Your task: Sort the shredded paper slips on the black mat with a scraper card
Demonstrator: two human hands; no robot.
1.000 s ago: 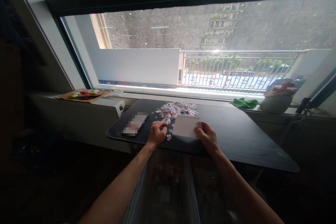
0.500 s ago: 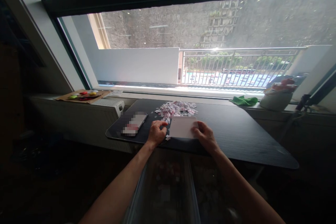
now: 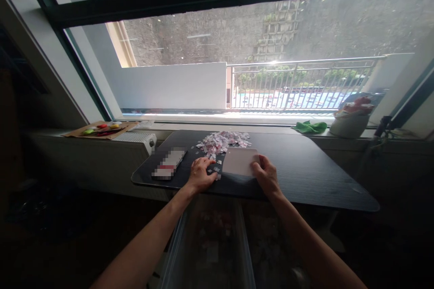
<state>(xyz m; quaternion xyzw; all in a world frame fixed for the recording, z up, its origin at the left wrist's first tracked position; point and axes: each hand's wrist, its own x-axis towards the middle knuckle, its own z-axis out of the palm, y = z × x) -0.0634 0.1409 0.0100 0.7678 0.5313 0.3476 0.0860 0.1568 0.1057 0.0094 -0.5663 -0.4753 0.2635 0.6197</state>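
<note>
My right hand (image 3: pixel 265 172) pinches the right edge of a flat pale card with rounded corners (image 3: pixel 238 161), tilted up over the dark table. Fingers apart, my left hand (image 3: pixel 201 173) rests low at the table beside a few loose paper scraps (image 3: pixel 214 169), its fingertips close to them. Just beyond the card lies a heap of small white and pinkish paper pieces (image 3: pixel 220 142). Whether a scrap touches the left fingertips is too small to tell.
On the black table (image 3: pixel 305 171), a phone (image 3: pixel 169 164) lies at the left. Below its front edge stands a clear plastic bin (image 3: pixel 210 244). The sill holds a green cloth (image 3: pixel 309 127), a white pot (image 3: pixel 349 124) and a cardboard sheet (image 3: pixel 101 130). A radiator (image 3: pixel 101 158) is at left.
The card has shifted slightly right relative to the heap, away from my left hand. My left fingers have spread from a more curled pose, and several loose scraps now show between hand and card.
</note>
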